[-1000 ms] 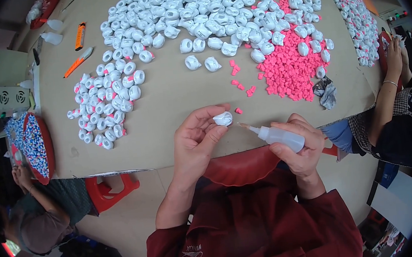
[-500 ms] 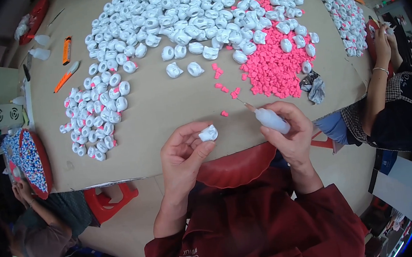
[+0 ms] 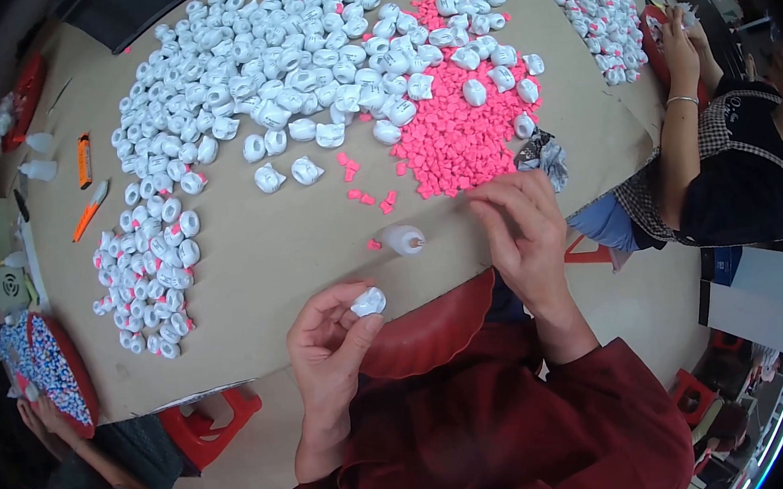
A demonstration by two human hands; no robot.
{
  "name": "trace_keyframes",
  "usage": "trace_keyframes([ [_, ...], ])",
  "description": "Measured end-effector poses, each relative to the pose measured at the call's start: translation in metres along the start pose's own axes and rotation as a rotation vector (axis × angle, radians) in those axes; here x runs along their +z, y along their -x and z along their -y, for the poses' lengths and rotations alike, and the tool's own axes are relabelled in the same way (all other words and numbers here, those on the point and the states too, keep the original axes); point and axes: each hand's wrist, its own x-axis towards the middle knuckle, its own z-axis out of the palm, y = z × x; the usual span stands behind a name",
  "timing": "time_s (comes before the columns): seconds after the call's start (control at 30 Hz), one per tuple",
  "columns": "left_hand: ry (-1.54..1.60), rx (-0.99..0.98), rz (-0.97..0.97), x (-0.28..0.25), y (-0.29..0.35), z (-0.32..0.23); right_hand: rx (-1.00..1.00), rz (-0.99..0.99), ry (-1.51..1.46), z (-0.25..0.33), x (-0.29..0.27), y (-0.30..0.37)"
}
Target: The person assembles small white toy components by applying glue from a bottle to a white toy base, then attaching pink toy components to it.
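My left hand (image 3: 330, 340) is closed, pinching a small white hollow plastic piece (image 3: 368, 302) between thumb and fingers above the table's front edge. On the paper-covered table, apart from both hands, is a translucent squeeze bottle (image 3: 402, 240) with its tip toward me. My right hand (image 3: 527, 231) hovers right of the bottle, near the front of a heap of small pink pieces (image 3: 452, 140). Its thumb and forefinger are apart, and nothing shows between them. A few loose pink pieces (image 3: 367, 198) lie between the heap and the bottle.
Many white pieces (image 3: 252, 69) cover the far table; another group (image 3: 145, 278), with pink parts, lies left. Nearby are an orange cutter (image 3: 90, 212) and crumpled dark wrapping (image 3: 548, 159). A red scalloped basin (image 3: 433, 335) sits before me. Co-workers flank the table.
My right hand has let go of the squeeze bottle, now on the table, and moved away from it. The left hand keeps the white piece. The whole view has shifted.
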Motion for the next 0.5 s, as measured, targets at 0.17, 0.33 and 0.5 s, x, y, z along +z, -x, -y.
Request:
trace_keyframes([
  [0.17, -0.005, -0.024, 0.017, 0.011, -0.003, -0.001, -0.056, 0.020, 0.036, -0.002, 0.006, -0.010],
  [0.33, -0.020, -0.041, 0.030, 0.010, -0.001, 0.000, 0.000, 0.138, -0.016, 0.002, 0.004, -0.010],
  [0.5, -0.017, -0.040, 0.031, 0.012, -0.003, 0.001, -0.030, 0.146, 0.033, -0.002, 0.006, -0.015],
])
